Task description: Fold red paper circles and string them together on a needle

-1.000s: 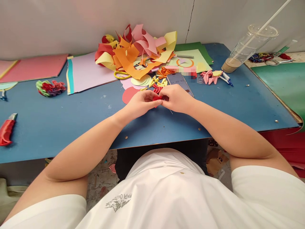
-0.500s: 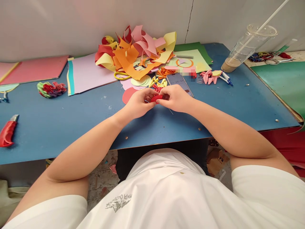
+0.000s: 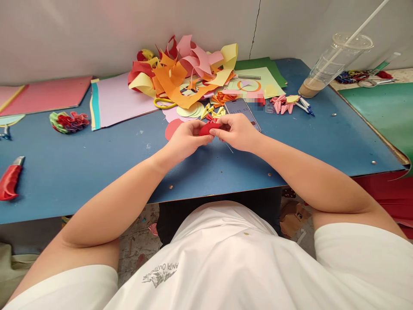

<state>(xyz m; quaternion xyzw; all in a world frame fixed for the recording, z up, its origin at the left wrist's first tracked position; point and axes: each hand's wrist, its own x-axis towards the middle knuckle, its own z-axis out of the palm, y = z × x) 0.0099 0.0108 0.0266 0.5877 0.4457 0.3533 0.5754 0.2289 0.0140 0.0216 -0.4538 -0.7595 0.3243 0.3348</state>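
Note:
A small folded piece of red paper (image 3: 209, 128) is pinched between my two hands above the front half of the table. Its left side is in the fingers of my left hand (image 3: 187, 137), and my right hand (image 3: 238, 131) grips its right side with thumb and fingertips. Both hands hide part of the paper. Below my right hand a thin pale line, thread or wire, shows (image 3: 229, 148). A red paper disc (image 3: 173, 128) lies by my left hand. Just beyond my fingers are small folded yellow paper cones (image 3: 219, 113) and a phone (image 3: 242, 113) showing a timer.
Cut paper scraps (image 3: 180, 82) are heaped at the back, with yellow-handled scissors (image 3: 164, 103) in front. A red utility knife (image 3: 11, 178) lies at the left. A tilted plastic cup (image 3: 334, 64) with a straw stands back right, near pink folded pieces (image 3: 282, 104) and pens (image 3: 305, 106).
The red paper has turned and shifted slightly left, showing more of its face. My fingers have changed their hold on it a little, while both arms stay nearly where they were.

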